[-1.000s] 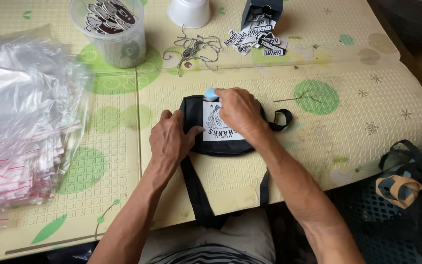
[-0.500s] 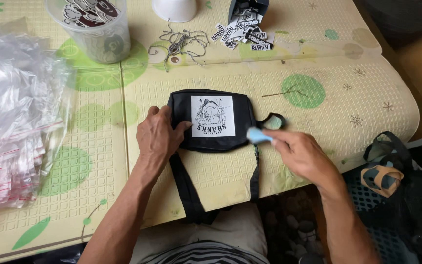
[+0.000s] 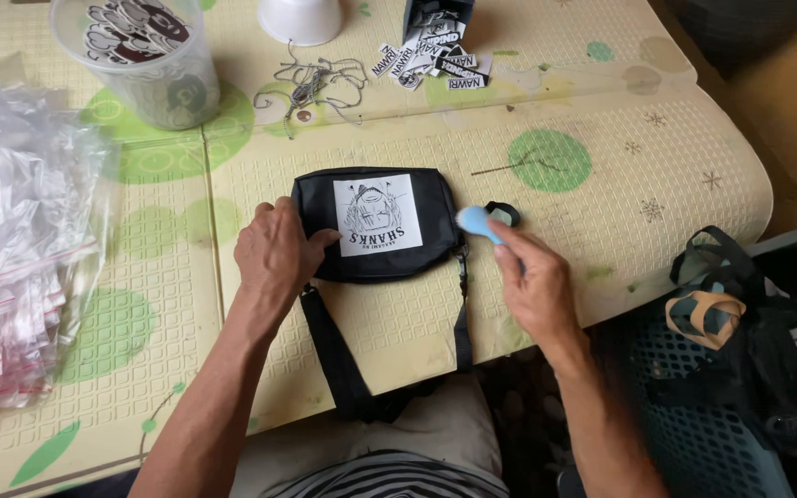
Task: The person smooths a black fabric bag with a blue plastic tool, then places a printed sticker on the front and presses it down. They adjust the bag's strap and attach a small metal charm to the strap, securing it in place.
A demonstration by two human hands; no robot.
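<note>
Nearest the seated person, two black webbing straps (image 3: 334, 355) hang off the table edge toward a striped lap. To the right, on the floor, sits a dark plastic crate (image 3: 694, 406) heaped with black bags. On the left edge of the table lies a loose pile of clear plastic zip bags (image 3: 20, 240).

The left hand (image 3: 277, 254) rests flat, fingers spread, on the left end of a small black fabric pouch (image 3: 315, 198). The right hand (image 3: 532, 286) pinches a pale blue rounded tool (image 3: 478, 219) between thumb and fingers, its tip just beside the pouch's right edge, near a small black strap ring (image 3: 506, 212).

The pouch lies in the middle of the table, flat, its white square printed patch (image 3: 378, 214) facing up. Nothing blocks it.

The table is covered with a pale yellow embossed mat (image 3: 601, 240) with green dots. Farther back stand a clear plastic tub of round stickers (image 3: 140, 55), a tangle of thin metal chains (image 3: 311, 83), a white cup (image 3: 300, 18) and a scatter of black-and-white printed labels (image 3: 431, 60).
</note>
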